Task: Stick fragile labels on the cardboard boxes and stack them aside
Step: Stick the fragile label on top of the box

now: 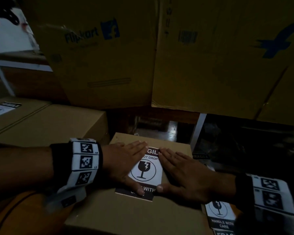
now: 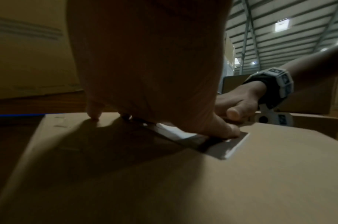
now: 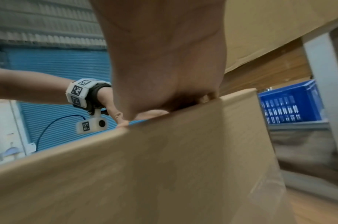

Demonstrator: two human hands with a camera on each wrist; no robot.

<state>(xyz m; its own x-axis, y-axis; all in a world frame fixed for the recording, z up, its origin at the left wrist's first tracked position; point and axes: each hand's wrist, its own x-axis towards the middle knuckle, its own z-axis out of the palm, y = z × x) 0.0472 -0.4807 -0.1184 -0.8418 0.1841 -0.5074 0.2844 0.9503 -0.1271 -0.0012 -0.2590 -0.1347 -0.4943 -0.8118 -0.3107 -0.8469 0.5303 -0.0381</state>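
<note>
A small box [image 1: 136,212] lies in front of the person, top face up, with a fragile label [image 1: 145,170] flat on the far half of that top. The label shows a broken-glass symbol in a circle on white, with dark bands at its far and near ends.

The left hand [image 1: 124,165] lies palm down on the label's left side, fingers straight and together, reaching to the label's far left corner; its thumb presses the near dark band. The grip is flat and spread, closed round nothing. The left wrist view shows the thumb [image 2: 223,130] pressing the band against the cardboard.

The right hand [image 1: 187,177] mirrors it on the label's right side: fingers straight, tips near the far right corner, thumb on the near band close to the left thumb. It too presses only and holds nothing.

Right of the box, beside the right wrist, lie spare labels [image 1: 220,216] with the same symbol and "HANDLE WITH CARE". Left of the box stand larger boxes [image 1: 46,122], the farthest bearing a label [image 1: 2,108] on top. Behind the box rise tall cartons [image 1: 98,53] with blue print. The right wrist view shows a blue crate [image 3: 290,104] beyond the box's far edge.
</note>
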